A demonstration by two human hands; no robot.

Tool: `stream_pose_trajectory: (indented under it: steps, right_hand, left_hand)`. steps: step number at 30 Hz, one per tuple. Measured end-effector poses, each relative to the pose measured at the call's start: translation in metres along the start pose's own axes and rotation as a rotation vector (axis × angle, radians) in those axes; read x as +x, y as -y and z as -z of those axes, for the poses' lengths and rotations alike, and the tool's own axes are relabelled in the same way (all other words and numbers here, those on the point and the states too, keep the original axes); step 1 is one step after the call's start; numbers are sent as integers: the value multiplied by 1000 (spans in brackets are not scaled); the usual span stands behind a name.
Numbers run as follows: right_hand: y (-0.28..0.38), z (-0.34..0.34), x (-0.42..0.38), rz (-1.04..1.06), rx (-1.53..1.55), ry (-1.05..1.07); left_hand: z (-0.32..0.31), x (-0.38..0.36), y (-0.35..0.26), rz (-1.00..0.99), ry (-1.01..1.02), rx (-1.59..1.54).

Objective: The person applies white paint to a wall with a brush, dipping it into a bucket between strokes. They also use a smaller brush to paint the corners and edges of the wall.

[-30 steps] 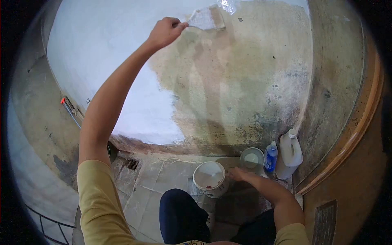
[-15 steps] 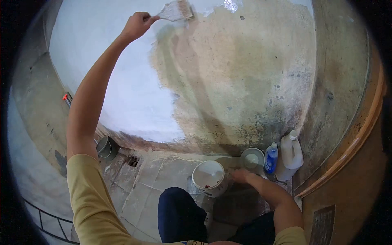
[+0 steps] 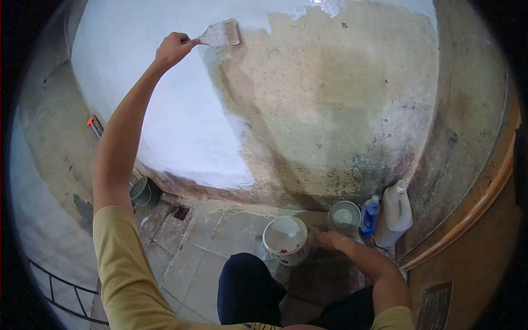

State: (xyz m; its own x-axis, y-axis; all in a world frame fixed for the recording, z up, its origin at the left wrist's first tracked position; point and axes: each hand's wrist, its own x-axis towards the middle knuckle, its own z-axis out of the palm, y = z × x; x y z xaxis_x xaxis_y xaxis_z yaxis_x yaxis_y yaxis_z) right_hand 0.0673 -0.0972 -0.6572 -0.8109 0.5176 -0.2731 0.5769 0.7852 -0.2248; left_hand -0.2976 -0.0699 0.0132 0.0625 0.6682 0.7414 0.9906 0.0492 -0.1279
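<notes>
My left hand (image 3: 175, 48) is raised against the wall, fingers closed round the handle of a wide paintbrush (image 3: 221, 34). The bristles point right and overlap the edge between white paint (image 3: 181, 121) and the bare, stained wall (image 3: 319, 99). Down by the floor, my right hand (image 3: 331, 241) hovers just right of a white paint bucket (image 3: 297, 256); its fingers are too small and dim to make out. White paint and small reddish specks show inside the bucket.
Right of the bucket stand a round pale container (image 3: 331, 212), a blue bottle (image 3: 369, 217) and a white jug (image 3: 397, 214). A dark bucket (image 3: 145, 193) sits at the wall's left foot, near a floor drain (image 3: 181, 213). My knee (image 3: 247, 286) is in front of the paint bucket.
My left hand has brought the paintbrush left and lower along the wall. The view has shifted slightly; my right hand stays beside the paint bucket.
</notes>
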Motion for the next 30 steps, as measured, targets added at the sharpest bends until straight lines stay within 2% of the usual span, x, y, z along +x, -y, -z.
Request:
stream_pose_trajectory:
  steps: [4, 10, 12, 16, 21, 23, 25, 27, 30]
  right_hand:
    - [7, 7, -8, -78, 63, 79]
    - [8, 19, -19, 32, 39, 86]
    - [2, 10, -16, 63, 29, 11]
    - [2, 3, -9, 7, 29, 20]
    - [17, 28, -14, -40, 47, 176]
    - [2, 7, -2, -3, 35, 138]
    - [7, 15, -3, 34, 19, 98]
    - [14, 24, -12, -14, 70, 96]
    - [7, 11, -7, 34, 76, 53]
  left_hand:
    - [-12, 1, -4, -15, -23, -46]
    - [-29, -2, 0, 41, -2, -56]
    - [-34, -2, 9, 43, -12, -55]
    - [-34, -5, 32, 96, 4, -31]
    - [-23, -21, 51, 164, 4, 28]
    - [-21, -24, 55, 165, -26, 27]
    - [-15, -26, 51, 113, -29, -38]
    - [-11, -22, 36, 95, -12, -35]
    - [-15, -9, 9, 43, -17, -81]
